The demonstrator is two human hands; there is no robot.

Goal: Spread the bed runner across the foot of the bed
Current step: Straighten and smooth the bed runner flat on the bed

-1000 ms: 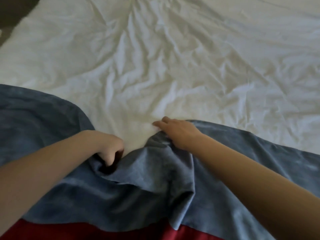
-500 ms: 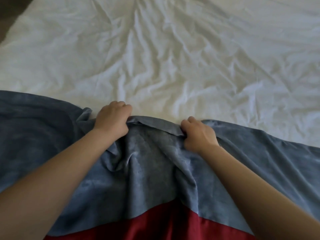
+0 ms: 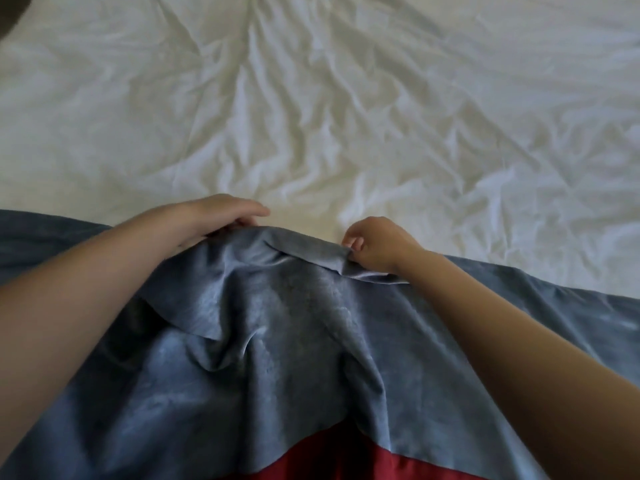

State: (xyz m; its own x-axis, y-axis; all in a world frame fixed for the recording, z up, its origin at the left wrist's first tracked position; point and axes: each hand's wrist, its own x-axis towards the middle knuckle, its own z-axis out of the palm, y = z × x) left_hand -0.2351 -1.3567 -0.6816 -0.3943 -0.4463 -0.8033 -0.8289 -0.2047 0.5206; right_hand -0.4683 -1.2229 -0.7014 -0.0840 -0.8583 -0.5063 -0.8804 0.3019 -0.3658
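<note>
Pinching the far edge of the blue runner (image 3: 294, 341), the right hand (image 3: 377, 247) is gripping a folded-over lip while the left hand (image 3: 214, 220) is closing on the edge. With the runner lying bunched on the white sheet (image 3: 346, 116), pulling unevenly is likely leaving that fold trapped.

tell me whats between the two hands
In the head view, a folded-over edge of the blue runner spans from the left hand to the right hand, with white sheet just beyond.
</note>
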